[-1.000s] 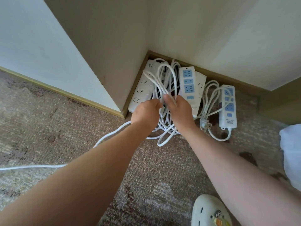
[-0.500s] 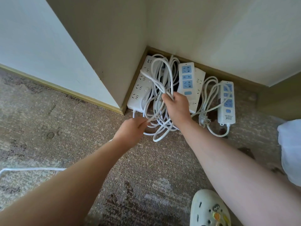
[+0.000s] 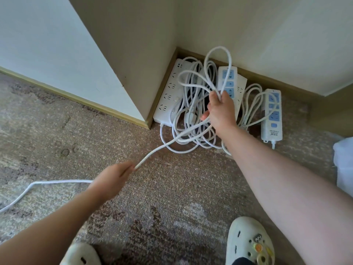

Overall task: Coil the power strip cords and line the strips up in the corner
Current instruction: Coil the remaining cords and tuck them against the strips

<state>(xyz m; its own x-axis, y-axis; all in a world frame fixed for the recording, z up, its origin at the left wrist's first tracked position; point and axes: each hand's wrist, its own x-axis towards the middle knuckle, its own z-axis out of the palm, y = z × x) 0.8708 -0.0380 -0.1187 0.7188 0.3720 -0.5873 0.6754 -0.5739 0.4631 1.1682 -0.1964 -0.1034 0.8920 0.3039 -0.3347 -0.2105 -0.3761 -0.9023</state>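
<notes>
Since half a second ago the left hand has drawn back from the corner, pulling out a straight run of the long white round power cord. It pinches that cord, while the right hand grips gathered loops above the white plastic power strips lying in the carpeted corner. Coiling looks mid-way: slack trails left across the carpet, so next the left hand should feed another loop to the right.
</notes>
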